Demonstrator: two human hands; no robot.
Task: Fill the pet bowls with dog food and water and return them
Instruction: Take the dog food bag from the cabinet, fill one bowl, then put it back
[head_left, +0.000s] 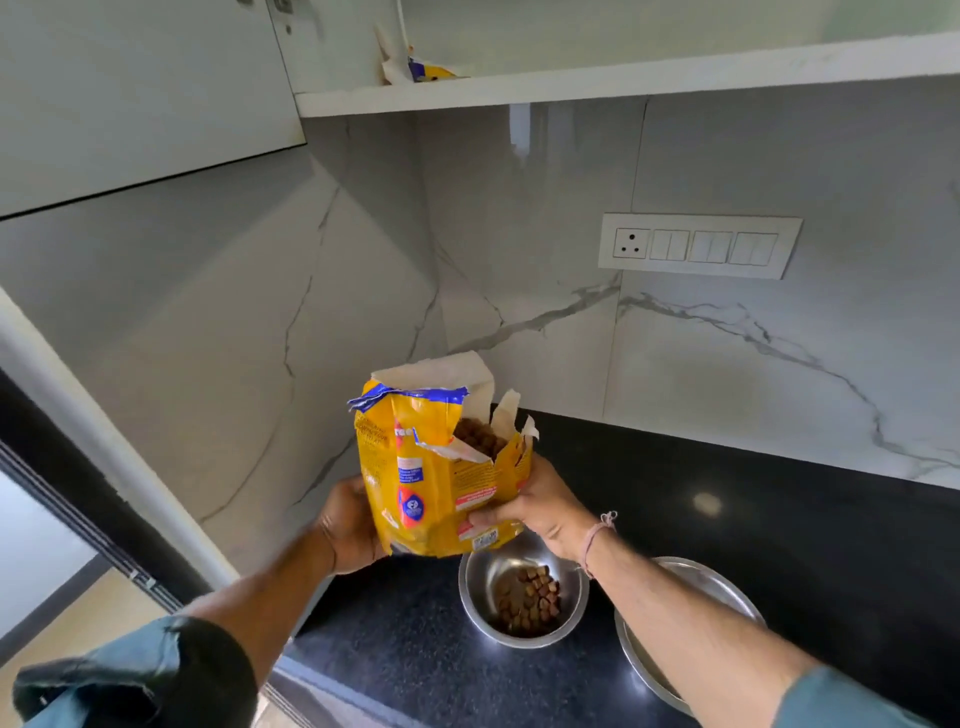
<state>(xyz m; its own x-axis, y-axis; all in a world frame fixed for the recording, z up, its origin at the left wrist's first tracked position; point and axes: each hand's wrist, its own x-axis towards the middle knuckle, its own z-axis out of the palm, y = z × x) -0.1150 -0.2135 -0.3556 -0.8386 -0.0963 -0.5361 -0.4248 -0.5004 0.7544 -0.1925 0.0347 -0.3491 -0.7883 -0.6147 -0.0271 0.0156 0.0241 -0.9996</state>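
Fingers (491, 517) of the right hand (540, 506) wrap around the bag (436, 478) from the right side. Left hand (350, 527) cups it from the left & underneath, fingers hidden behind the bag, so can't tell how they sit. Bag is upright, torn top open, kibble showing inside, held just above the small bowl (522, 595). Prob held straight so no more spills out. Small bowl already has some kibble (530, 603). Big bowl (691, 629) sits just to the right, partly under the right arm; looks empty, water likely goes there. Both bowls sit on a black speckled counter (395, 649). Marble wall (519, 234) behind w/ a switch panel (698, 245). White shelf (623, 78) up top holds another bag (426, 70).
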